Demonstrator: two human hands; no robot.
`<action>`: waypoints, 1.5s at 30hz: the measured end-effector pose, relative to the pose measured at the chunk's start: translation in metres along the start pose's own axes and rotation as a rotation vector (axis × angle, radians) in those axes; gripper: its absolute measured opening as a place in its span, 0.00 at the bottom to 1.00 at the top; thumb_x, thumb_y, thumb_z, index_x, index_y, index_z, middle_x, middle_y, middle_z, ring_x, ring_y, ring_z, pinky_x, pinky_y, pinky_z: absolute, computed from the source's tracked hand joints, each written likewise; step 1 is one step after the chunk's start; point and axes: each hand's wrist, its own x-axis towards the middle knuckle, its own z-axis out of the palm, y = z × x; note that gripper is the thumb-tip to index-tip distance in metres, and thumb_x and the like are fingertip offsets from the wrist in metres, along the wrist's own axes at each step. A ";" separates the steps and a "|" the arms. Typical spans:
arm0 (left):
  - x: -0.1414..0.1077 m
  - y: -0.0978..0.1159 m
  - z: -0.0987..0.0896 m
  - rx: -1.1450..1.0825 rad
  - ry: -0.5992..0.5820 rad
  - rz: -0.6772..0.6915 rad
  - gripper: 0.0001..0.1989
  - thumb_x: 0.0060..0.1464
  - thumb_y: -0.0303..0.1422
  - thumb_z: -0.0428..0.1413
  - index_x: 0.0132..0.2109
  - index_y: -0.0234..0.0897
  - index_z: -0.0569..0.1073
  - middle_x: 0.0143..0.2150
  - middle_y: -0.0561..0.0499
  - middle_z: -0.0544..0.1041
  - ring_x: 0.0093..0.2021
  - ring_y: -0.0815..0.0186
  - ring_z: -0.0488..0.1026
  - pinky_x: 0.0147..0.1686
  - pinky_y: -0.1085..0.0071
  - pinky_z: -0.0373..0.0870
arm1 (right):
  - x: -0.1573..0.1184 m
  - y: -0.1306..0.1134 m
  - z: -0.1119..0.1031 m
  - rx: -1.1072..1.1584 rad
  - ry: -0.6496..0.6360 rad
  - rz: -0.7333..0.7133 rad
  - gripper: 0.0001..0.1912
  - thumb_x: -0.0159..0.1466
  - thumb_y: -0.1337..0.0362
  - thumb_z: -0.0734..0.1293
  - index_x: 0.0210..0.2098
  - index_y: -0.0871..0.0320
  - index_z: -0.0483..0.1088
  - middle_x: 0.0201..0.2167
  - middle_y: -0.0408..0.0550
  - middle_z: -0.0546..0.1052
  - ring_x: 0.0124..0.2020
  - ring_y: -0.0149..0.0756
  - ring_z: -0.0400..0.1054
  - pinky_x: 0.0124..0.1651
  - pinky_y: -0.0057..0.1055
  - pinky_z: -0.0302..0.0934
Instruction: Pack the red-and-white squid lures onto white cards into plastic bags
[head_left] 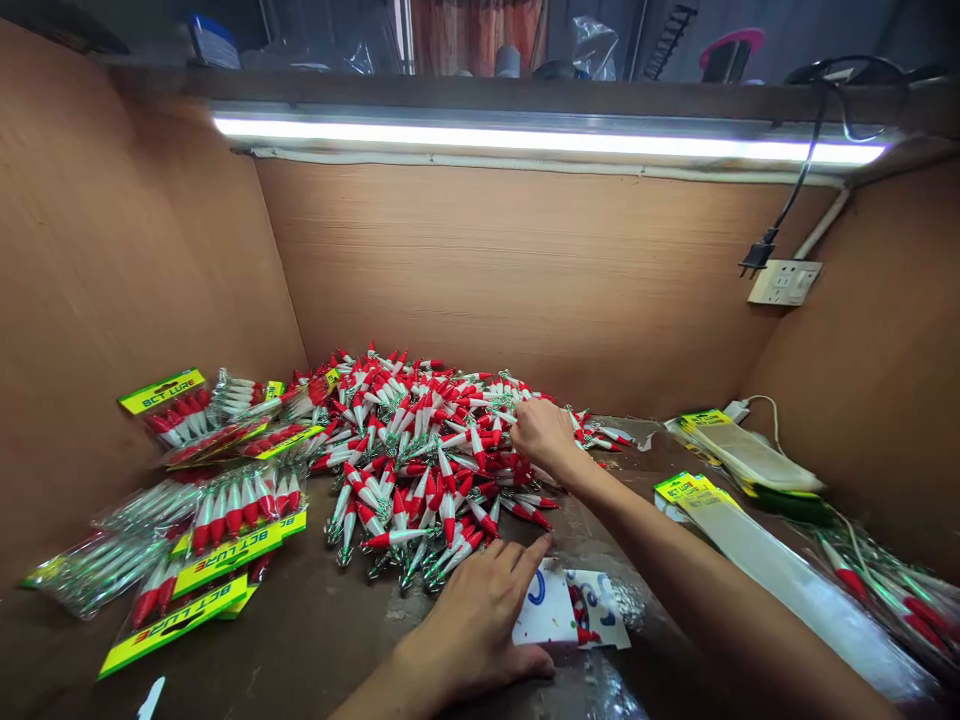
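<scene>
My L hand [480,612] spread by printed card [553,612] | R hand [543,434] curled at squid-jig heap [420,420], can't tell grip | BCT LURE pkts [234,556] filled, left; heap unpkd

A long tube light [547,138] beneath the shelf [450,92] is the brightest source, blown out to flat white with a faint violet fringe at its right end. It washes the back panel [487,270] in warm light, while the side walls fade into dimmer brown and the desk [300,640] darkens toward the bottom. Above the shelf the room is murky and bluish. Clear sleeves [780,580] on the right catch pale glare, and the packs [232,510] on the left show small glints. The central lures [420,440] look fairly crisp; toward the edges, wide-angle distortion stretches shapes and detail softens.
</scene>
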 end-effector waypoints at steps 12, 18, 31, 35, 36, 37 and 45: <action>0.001 -0.001 -0.001 -0.077 0.007 -0.004 0.63 0.41 0.46 0.72 0.75 0.49 0.43 0.66 0.42 0.67 0.60 0.46 0.68 0.61 0.51 0.64 | -0.079 0.084 -0.043 0.476 -0.094 -0.073 0.20 0.68 0.51 0.62 0.40 0.61 0.77 0.33 0.49 0.80 0.33 0.36 0.72 0.35 0.28 0.63; 0.004 -0.004 0.004 -0.147 0.055 -0.009 0.66 0.42 0.42 0.72 0.75 0.53 0.35 0.70 0.43 0.63 0.64 0.47 0.65 0.61 0.51 0.64 | -0.165 0.142 -0.053 0.316 -0.507 -0.070 0.10 0.64 0.62 0.67 0.41 0.54 0.81 0.34 0.46 0.82 0.33 0.38 0.72 0.35 0.29 0.60; 0.009 -0.006 0.014 -0.122 0.115 0.029 0.65 0.42 0.39 0.72 0.74 0.53 0.36 0.64 0.44 0.68 0.60 0.49 0.70 0.59 0.53 0.67 | -0.183 0.087 -0.006 0.181 -0.231 -0.346 0.09 0.71 0.63 0.66 0.43 0.53 0.80 0.35 0.47 0.78 0.40 0.37 0.68 0.41 0.29 0.59; 0.009 -0.003 0.012 -0.125 0.100 0.026 0.66 0.42 0.38 0.73 0.74 0.54 0.35 0.66 0.44 0.67 0.60 0.49 0.69 0.60 0.54 0.67 | -0.185 0.088 -0.007 0.246 -0.266 -0.424 0.10 0.71 0.61 0.66 0.43 0.50 0.81 0.35 0.47 0.76 0.40 0.36 0.67 0.40 0.29 0.58; 0.009 -0.002 0.012 -0.120 0.093 0.030 0.67 0.41 0.38 0.73 0.74 0.54 0.35 0.67 0.43 0.66 0.61 0.49 0.69 0.60 0.53 0.66 | -0.184 0.091 -0.009 0.274 -0.300 -0.446 0.10 0.71 0.61 0.66 0.44 0.49 0.81 0.36 0.47 0.76 0.40 0.36 0.67 0.41 0.28 0.59; 0.009 -0.002 0.011 -0.114 0.086 0.034 0.67 0.41 0.38 0.73 0.74 0.54 0.34 0.68 0.43 0.65 0.61 0.48 0.68 0.60 0.52 0.66 | -0.181 0.094 -0.012 0.309 -0.337 -0.464 0.10 0.70 0.61 0.67 0.45 0.49 0.81 0.38 0.47 0.77 0.41 0.36 0.68 0.43 0.28 0.60; 0.007 -0.004 0.010 -0.130 0.094 0.118 0.68 0.43 0.38 0.73 0.74 0.56 0.31 0.72 0.44 0.60 0.66 0.48 0.64 0.64 0.50 0.61 | -0.089 0.140 -0.029 0.122 -0.186 0.107 0.17 0.71 0.61 0.60 0.43 0.59 0.80 0.41 0.52 0.83 0.42 0.40 0.75 0.43 0.29 0.62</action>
